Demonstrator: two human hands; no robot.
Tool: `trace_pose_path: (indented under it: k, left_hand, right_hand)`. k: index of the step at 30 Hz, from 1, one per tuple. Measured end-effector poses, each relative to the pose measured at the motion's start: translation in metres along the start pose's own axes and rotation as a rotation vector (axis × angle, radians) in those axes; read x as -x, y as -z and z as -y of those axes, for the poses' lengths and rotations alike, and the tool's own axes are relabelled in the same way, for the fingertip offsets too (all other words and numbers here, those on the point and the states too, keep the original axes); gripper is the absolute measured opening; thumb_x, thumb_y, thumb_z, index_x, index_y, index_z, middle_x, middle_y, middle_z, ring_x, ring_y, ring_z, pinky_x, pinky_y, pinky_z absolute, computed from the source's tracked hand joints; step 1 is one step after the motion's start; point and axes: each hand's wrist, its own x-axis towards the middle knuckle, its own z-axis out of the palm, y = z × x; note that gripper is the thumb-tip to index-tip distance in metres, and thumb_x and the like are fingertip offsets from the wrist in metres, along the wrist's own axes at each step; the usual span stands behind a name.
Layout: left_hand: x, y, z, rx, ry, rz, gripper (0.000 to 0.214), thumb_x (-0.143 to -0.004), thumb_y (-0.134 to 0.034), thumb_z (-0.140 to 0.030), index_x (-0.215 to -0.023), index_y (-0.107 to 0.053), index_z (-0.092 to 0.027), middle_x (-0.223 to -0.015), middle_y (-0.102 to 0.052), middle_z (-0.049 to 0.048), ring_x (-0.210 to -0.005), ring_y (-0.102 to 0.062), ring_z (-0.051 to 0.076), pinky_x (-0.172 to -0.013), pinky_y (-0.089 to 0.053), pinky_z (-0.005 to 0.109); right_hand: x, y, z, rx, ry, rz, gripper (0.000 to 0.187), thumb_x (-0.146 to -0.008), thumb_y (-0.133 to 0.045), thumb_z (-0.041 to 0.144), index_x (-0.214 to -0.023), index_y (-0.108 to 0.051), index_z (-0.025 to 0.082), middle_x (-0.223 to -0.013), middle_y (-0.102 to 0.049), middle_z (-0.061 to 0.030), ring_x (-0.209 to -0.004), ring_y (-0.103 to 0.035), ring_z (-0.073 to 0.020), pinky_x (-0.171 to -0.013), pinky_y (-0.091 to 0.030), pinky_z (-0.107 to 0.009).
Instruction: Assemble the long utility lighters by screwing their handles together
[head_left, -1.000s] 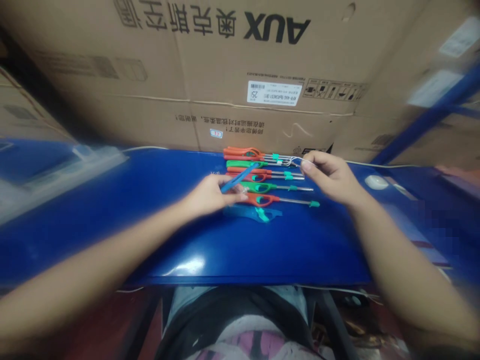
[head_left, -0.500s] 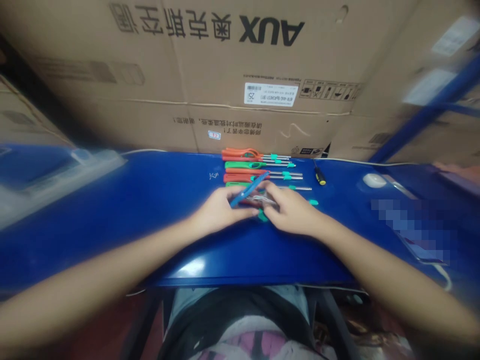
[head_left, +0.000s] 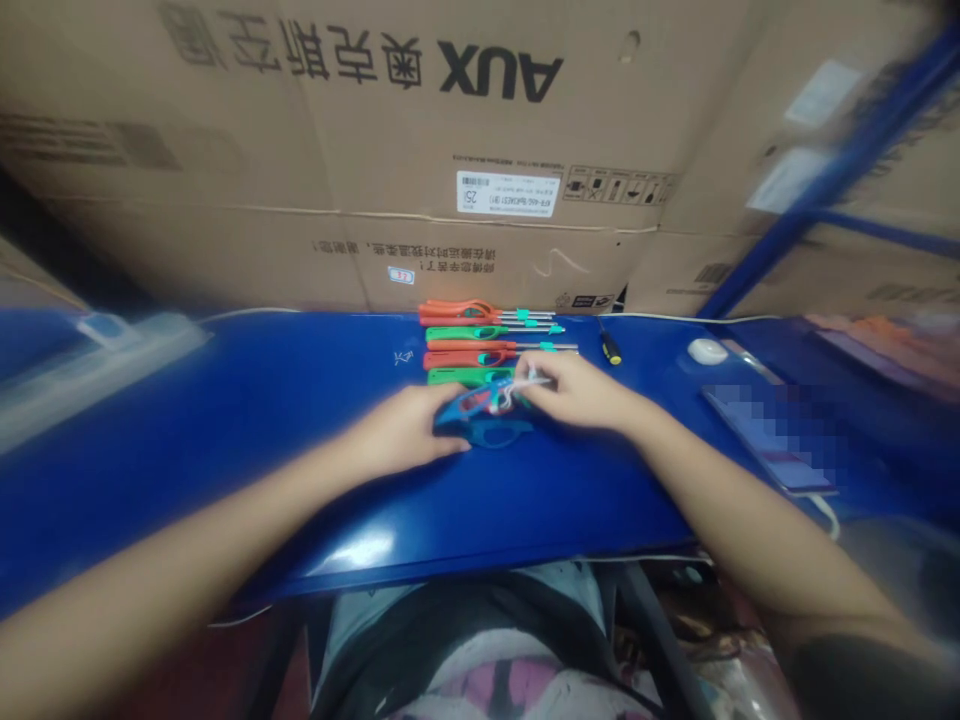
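The blue lighter shell [head_left: 480, 415] is pinned at its left end by the left hand [head_left: 405, 432], fingers closed over it against the blue table [head_left: 225, 420]; whether it is truly pinched or just pressed down cannot be told through the blur. The shell lies near the middle of the table, just on the near side of the row of long-nosed lighters [head_left: 480, 345] (orange and green bodies, thin metal tubes w/ teal tips pointing right). It is judged light, thin and stiff plastic, prob. slippery on the glossy top and apt to flex or skid, so it is best held by the broad handle end, not by the open trigger loop. To its right, a small whitish part [head_left: 517, 388] is nipped between the fingertips of the right hand [head_left: 581, 392], closed on it right at the shell's right end; the part looks tiny and springy, easily dropped. Further right, well apart from the hands, a screwdriver w/ black and yellow handle [head_left: 610, 347] lies at the far edge, then a white rounded object [head_left: 707, 351]. Cardboard boxes [head_left: 450, 150] stand behind.
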Motion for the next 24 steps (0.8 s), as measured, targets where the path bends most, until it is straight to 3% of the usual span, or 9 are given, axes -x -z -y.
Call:
trace_pose_path:
  k: [4,7,11,14,16,18,21,24]
  left_hand:
    - [0.001,0.008,0.000,-0.052,-0.019,0.089,0.047,-0.075,-0.076,-0.035,-0.120,-0.070,-0.024,-0.115,-0.076,0.0050,-0.098,-0.071,0.028,-0.083,-0.054,0.034]
    - [0.002,0.007,-0.004,-0.158,-0.025,0.092,0.043,-0.074,-0.075,-0.035,-0.115,-0.071,-0.024,-0.114,-0.075,0.0039,-0.099,-0.070,0.028,-0.079,-0.053,0.033]
    - [0.004,0.003,-0.005,-0.229,-0.100,0.092,0.041,-0.082,-0.071,-0.042,-0.119,-0.069,-0.025,-0.122,-0.073,0.0039,-0.103,-0.070,0.027,-0.081,-0.053,0.032]
    - [0.005,0.003,-0.003,-0.255,-0.173,0.118,0.039,-0.088,-0.067,-0.045,-0.122,-0.068,-0.027,-0.125,-0.071,0.0036,-0.103,-0.071,0.025,-0.081,-0.053,0.030]
    - [0.005,0.004,-0.001,-0.262,-0.217,0.124,0.038,-0.090,-0.067,-0.047,-0.123,-0.068,-0.028,-0.126,-0.071,0.0041,-0.107,-0.070,0.025,-0.085,-0.053,0.031]
    - [0.004,0.007,0.001,-0.250,-0.249,0.131,0.038,-0.090,-0.067,-0.046,-0.123,-0.069,-0.027,-0.126,-0.071,0.0055,-0.110,-0.068,0.026,-0.091,-0.053,0.033]
    - [0.005,0.014,0.000,-0.206,-0.251,0.168,0.035,-0.088,-0.069,-0.039,-0.121,-0.071,-0.027,-0.123,-0.071,0.0066,-0.108,-0.068,0.026,-0.092,-0.053,0.033]
    - [0.009,0.026,-0.003,-0.201,-0.190,0.207,0.029,-0.079,-0.071,-0.027,-0.108,-0.075,-0.028,-0.113,-0.073,0.0039,-0.099,-0.070,0.024,-0.087,-0.053,0.030]
  right_hand:
    - [-0.003,0.041,-0.033,0.279,-0.235,-0.220,0.018,-0.093,-0.052,0.035,-0.093,-0.062,0.019,-0.070,-0.064,-0.0033,-0.064,-0.053,-0.0181,-0.061,-0.032,-0.028]
    - [-0.003,0.068,-0.069,0.342,-0.629,-0.422,0.023,-0.098,-0.047,0.034,-0.097,-0.063,0.018,-0.090,-0.072,-0.0113,-0.083,-0.063,-0.0230,-0.070,-0.040,-0.029]
    - [0.003,0.084,-0.116,0.345,-0.890,-0.434,0.027,-0.100,-0.046,0.028,-0.098,-0.067,0.012,-0.101,-0.073,-0.0229,-0.099,-0.066,-0.0294,-0.080,-0.045,-0.033]
    - [0.010,0.083,-0.142,0.320,-1.048,-0.389,0.025,-0.098,-0.059,0.032,-0.096,-0.069,0.008,-0.096,-0.073,-0.0215,-0.098,-0.069,-0.0291,-0.080,-0.050,-0.035]
    - [0.014,0.081,-0.152,0.305,-1.119,-0.371,0.028,-0.097,-0.064,0.037,-0.103,-0.069,0.009,-0.102,-0.073,-0.0150,-0.095,-0.070,-0.0235,-0.083,-0.054,-0.036]
    - [0.016,0.078,-0.158,0.309,-1.150,-0.395,0.036,-0.095,-0.067,0.036,-0.119,-0.064,0.010,-0.116,-0.070,-0.0153,-0.102,-0.069,-0.0223,-0.091,-0.055,-0.037]
    - [0.015,0.075,-0.160,0.328,-1.148,-0.464,0.061,-0.091,-0.068,0.032,-0.140,-0.048,0.002,-0.138,-0.056,-0.0293,-0.119,-0.063,-0.0299,-0.100,-0.051,-0.038]
    - [0.013,0.072,-0.157,0.332,-1.109,-0.482,0.072,-0.088,-0.069,0.032,-0.146,-0.040,0.000,-0.147,-0.043,-0.0341,-0.127,-0.059,-0.0343,-0.106,-0.047,-0.040]
